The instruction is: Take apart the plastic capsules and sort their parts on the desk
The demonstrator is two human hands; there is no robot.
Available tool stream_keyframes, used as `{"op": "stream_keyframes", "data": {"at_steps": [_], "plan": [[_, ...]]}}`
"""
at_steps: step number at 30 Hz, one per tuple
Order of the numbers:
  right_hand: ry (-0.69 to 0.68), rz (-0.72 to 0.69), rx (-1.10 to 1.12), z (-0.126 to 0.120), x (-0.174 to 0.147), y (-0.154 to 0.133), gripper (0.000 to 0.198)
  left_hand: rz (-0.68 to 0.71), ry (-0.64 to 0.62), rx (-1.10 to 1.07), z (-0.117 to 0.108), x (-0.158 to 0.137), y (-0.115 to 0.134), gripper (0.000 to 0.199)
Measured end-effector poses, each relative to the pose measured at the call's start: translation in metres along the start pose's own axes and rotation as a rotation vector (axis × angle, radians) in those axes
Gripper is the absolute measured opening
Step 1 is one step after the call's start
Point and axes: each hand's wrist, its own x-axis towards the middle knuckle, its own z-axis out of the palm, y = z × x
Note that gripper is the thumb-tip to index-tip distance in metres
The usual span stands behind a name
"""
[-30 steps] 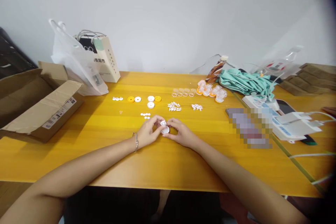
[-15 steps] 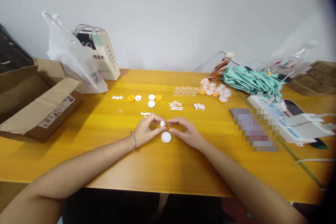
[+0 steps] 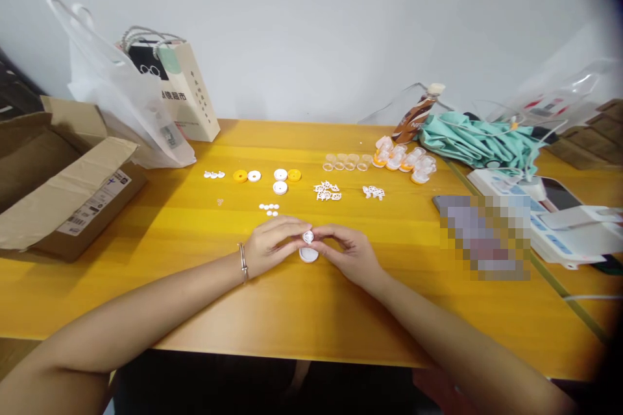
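While gripped by left hand [image 3: 273, 244] and right hand [image 3: 354, 255] alike, pinched at the fingertips: small white part [image 3: 308, 237], right above a white cap [image 3: 308, 255] on the tabletop [image 3: 233, 321]. From this angle, cannot tell whether touching the cap. Around the left wrist, a bracelet [image 3: 243, 264]. Just beyond the left hand, white discs [image 3: 270, 207] in two short rows. Farther back, a close trio of wheels [image 3: 276, 188], two white and one yellow; left of these, a touching pair, yellow ring [image 3: 236, 176] and white ring [image 3: 250, 176]. Farther left, white pieces [image 3: 214, 175] in a line, with tiny rings [image 3: 220, 202] nearer. Beyond the right hand, two clusters of white frames [image 3: 328, 194]. Behind the frames, a row of clear cups [image 3: 346, 166]; just beside, orange-and-clear pieces [image 3: 421, 176] bunched together. Toward the right edge, a bottle [image 3: 413, 122], teal cloth [image 3: 477, 139], a pixelated flat object [image 3: 479, 237] and a power strip [image 3: 535, 227]. Toward the left, an open carton [image 3: 104, 198], a plastic bag [image 3: 114, 87] and a paper bag [image 3: 192, 100].
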Motion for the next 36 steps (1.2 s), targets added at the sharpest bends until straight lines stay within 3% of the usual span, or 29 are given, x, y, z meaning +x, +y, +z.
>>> {"op": "stream_keyframes", "data": {"at_steps": [9, 17, 27, 36], "plan": [[-0.002, 0.1, 0.094, 0.002, -0.001, 0.001, 0.019, 0.071, -0.05, 0.167, 0.001, -0.002, -0.003, 0.025], [0.021, 0.05, -0.074, 0.003, -0.001, 0.0, 0.019, 0.112, -0.091, 0.295, 0.006, -0.004, -0.004, 0.012], [0.053, -0.057, -0.33, 0.006, -0.001, -0.004, 0.022, 0.089, -0.081, 0.296, 0.01, -0.005, -0.004, 0.009], [0.081, 0.049, -0.223, 0.006, 0.001, -0.002, 0.018, 0.081, -0.095, 0.291, 0.01, -0.005, -0.003, 0.009]]}}
